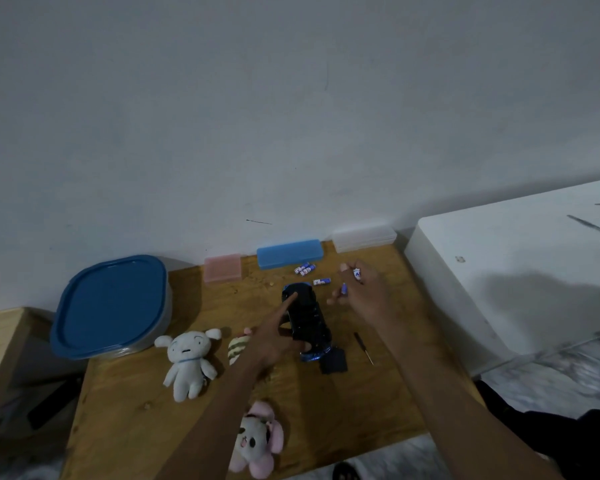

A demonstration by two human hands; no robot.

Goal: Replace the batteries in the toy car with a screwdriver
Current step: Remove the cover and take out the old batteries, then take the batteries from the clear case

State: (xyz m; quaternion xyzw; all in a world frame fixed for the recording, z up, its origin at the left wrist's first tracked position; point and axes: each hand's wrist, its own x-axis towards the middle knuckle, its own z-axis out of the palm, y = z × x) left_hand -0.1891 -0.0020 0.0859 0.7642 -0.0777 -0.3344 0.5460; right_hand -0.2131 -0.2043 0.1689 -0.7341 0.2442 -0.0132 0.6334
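Observation:
The blue and black toy car [307, 320] lies upside down in the middle of the wooden table [361, 393]. My left hand [274, 336] holds its left side, with the forefinger stretched along the underside. To the right of the car's far end, my right hand [362, 289] grips blue and white batteries in its fingers. Three more batteries [307, 270] lie loose on the table beyond the car. A black battery cover [333, 361] rests beside the car's near end. The small screwdriver [363, 348] lies on the table to the right of the car.
A blue box [289, 253], a pink box [222, 268] and a clear box [363, 239] line the wall. A large blue-lidded container [113, 306] sits at the left. Plush toys lie nearby: white [187, 362], pink [257, 441], striped [237, 346]. A white cabinet [516, 271] stands at the right.

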